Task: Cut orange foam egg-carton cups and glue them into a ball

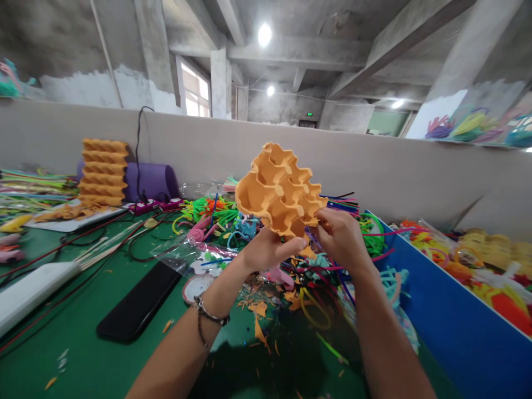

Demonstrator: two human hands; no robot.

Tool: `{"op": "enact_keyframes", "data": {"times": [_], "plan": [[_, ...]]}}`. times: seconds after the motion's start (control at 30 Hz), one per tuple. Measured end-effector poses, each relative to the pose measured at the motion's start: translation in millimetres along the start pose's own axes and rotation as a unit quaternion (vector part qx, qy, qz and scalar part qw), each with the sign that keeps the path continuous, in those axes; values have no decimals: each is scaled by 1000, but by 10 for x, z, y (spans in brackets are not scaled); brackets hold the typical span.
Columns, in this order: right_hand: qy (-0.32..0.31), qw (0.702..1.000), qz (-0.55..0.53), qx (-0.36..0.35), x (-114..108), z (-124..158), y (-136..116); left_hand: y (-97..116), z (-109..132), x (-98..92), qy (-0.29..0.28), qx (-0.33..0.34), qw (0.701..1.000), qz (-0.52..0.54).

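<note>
Your right hand point(343, 235) pinches the lower right edge of the orange bumpy piece point(286, 194), with the fingers bent in tight. Your left hand point(266, 252) holds it up from below; the thumb lies along the bottom edge, and the other fingers are hidden behind, so I can't tell just how they curl. The piece is up in the air in front of you, over the middle of the table, with its cups facing you.

To work well on that edge, pinch close to the rim and go a little bit at a time. Let your left hand take the weight. Don't squeeze the cups: they look thin and might bend or rip. Some of the rim looks ragged, so go gently there.

Below your hands, orange scraps point(260, 308) lie on the green table point(83, 338), near a heap of fuzzy stems point(245, 226). A flat black thing point(137, 305) lies to the left, and a blue box point(440, 310) to the right. Farther back on the left stands a bumpy orange block point(103, 172).
</note>
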State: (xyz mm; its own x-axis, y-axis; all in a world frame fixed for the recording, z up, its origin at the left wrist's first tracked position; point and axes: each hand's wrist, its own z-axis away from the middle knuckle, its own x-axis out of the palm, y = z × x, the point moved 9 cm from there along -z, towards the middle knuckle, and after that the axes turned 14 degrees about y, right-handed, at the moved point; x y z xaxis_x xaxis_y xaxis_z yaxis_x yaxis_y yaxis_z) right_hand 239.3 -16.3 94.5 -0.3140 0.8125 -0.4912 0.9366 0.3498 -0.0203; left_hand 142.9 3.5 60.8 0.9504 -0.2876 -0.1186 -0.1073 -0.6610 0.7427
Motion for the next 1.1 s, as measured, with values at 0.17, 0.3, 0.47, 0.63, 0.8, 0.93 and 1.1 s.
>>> {"op": "enact_keyframes", "data": {"times": [0.17,0.3,0.47,0.63,0.8,0.93,1.1], "plan": [[31,985,171,17,-64,25,-70,45,2,-8,29,8,999,21],[-17,975,205,80,22,80,-66,135,15,-20,67,37,996,-43],[-74,984,145,67,166,80,-84,104,-5,-58,56,22,994,-90],[-126,983,128,41,237,98,-94,20,-50,-132,39,-28,998,-31],[-133,991,32,-7,250,113,-139,-60,-80,-208,26,-94,994,40],[-83,993,-87,-13,158,72,-156,-13,-100,-238,18,-96,992,75],[-61,978,-198,34,126,45,-94,4,-92,-230,19,-94,993,70]]}}
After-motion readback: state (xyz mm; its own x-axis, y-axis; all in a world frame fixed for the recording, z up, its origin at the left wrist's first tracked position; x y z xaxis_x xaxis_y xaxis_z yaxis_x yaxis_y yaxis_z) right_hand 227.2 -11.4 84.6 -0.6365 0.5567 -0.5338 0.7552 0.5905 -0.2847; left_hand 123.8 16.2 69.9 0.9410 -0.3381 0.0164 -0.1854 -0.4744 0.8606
